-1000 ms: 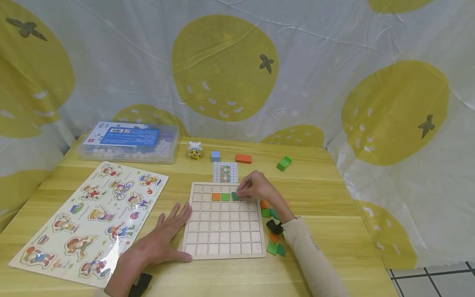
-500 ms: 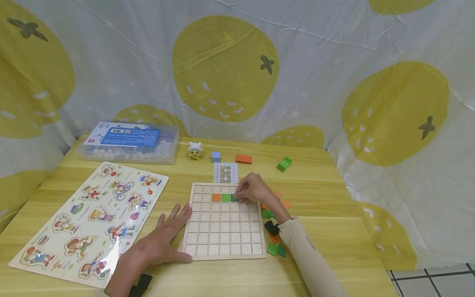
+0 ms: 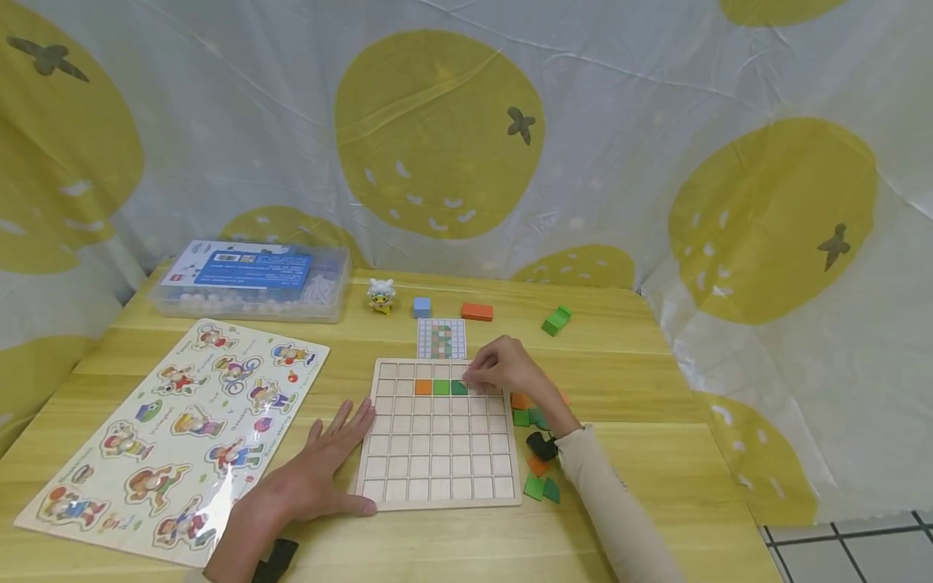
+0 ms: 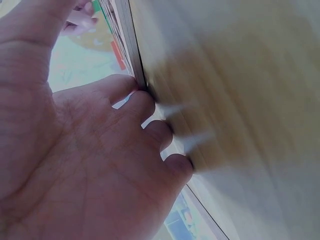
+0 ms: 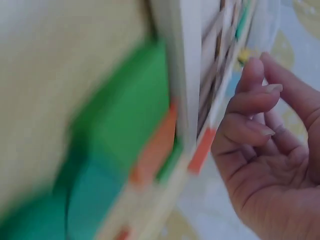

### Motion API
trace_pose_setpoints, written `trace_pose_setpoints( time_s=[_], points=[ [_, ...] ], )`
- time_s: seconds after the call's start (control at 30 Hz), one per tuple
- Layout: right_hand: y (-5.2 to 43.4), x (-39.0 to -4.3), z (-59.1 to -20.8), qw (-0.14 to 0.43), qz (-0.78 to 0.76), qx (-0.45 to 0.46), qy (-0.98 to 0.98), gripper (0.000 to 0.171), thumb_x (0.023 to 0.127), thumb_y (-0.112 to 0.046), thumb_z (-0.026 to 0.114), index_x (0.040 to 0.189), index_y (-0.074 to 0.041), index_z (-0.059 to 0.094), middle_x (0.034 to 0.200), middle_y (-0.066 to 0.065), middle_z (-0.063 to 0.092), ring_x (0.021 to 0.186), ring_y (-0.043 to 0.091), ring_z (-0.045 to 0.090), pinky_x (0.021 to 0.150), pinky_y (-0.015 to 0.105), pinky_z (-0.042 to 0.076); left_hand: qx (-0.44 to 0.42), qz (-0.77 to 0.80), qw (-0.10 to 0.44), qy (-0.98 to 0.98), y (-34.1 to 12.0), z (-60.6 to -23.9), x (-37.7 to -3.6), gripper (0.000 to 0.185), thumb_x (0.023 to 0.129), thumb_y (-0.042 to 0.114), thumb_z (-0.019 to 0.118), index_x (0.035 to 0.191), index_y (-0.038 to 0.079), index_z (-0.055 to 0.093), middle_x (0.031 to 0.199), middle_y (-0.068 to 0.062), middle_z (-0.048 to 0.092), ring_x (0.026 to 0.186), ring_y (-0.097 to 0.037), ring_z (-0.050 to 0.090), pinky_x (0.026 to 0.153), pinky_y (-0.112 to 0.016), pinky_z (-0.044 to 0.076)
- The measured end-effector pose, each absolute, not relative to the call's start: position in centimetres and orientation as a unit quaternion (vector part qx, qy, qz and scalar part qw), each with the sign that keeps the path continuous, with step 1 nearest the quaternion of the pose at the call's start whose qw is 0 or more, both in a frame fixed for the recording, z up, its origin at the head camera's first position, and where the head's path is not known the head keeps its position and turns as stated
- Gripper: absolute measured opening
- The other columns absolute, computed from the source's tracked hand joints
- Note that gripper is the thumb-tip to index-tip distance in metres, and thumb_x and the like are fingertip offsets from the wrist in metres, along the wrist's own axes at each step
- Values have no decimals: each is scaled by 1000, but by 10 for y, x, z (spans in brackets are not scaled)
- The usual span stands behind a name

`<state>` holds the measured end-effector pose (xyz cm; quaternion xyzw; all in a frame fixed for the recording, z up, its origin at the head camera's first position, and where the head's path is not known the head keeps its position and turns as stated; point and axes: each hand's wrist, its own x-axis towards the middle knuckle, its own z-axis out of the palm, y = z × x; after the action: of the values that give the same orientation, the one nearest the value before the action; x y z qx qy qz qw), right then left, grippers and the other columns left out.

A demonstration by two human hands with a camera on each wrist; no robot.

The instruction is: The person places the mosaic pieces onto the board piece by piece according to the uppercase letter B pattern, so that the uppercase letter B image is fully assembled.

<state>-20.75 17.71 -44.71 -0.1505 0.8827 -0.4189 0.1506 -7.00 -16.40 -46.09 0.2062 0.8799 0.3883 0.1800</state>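
A wooden grid board [image 3: 419, 508] lies flat on the table. In one row sit an orange tile [image 3: 423, 387], a light green tile [image 3: 441, 387] and a dark green tile [image 3: 458, 388]. My right hand [image 3: 503, 368] is over the board's upper right, curled fingertips right beside the dark green tile. In the right wrist view, the right thumb and index finger [image 5: 250, 75] come close together, with nothing visible between them. My left hand [image 3: 313, 478] rests with fingers spread along the board's left edge; its fingertips [image 4: 178, 165] touch down there in the left wrist view.
Loose green tiles [image 3: 534, 487] and orange ones lie right of the board, partly hidden by my right arm. Behind it are a pattern card [image 3: 441, 338], blue block [image 3: 422, 308], red block [image 3: 477, 312], green block [image 3: 557, 321] and figurine [image 3: 381, 296]. Left: picture puzzle [image 3: 182, 437], plastic case [image 3: 248, 279].
The dark green tile, tilted under the right fingertips a second ago, now lies flat beside the light green one. The right fingertips are at its right side; the left hand stays put.
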Motion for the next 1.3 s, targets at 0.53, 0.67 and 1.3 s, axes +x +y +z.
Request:
trace_pose_setpoints(
  time_s=[0.53, 0.67, 1.3],
  points=[
    [283, -202, -446, 97, -382, -141, 908, 17, 92, -8, 86, 105, 2, 82, 91, 8, 76, 77, 19, 67, 69, 26, 56, 204, 390, 181, 879, -165, -460, -70, 133, 71, 46, 98, 171, 1, 23, 180, -17, 10, 165, -48, -3, 128, -73, -7],
    [292, -198, -450, 107, -369, -91, 919, 20, 88, -10, 90, 102, 1, 81, 90, 9, 74, 80, 20, 66, 70, 29, 55, 205, 389, 181, 880, -165, -459, -70, 133, 71, 46, 98, 171, 1, 23, 180, -17, 10, 165, -48, -2, 128, -73, -7],
    [297, -195, -456, 97, -356, -80, 926, 16, 86, -9, 91, 91, -1, 79, 84, 8, 74, 74, 17, 64, 67, 29, 55, 202, 394, 188, 877, -164, -459, -70, 133, 71, 43, 99, 171, 2, 22, 181, -15, 9, 165, -47, -4, 128, -73, -8]
  ],
)
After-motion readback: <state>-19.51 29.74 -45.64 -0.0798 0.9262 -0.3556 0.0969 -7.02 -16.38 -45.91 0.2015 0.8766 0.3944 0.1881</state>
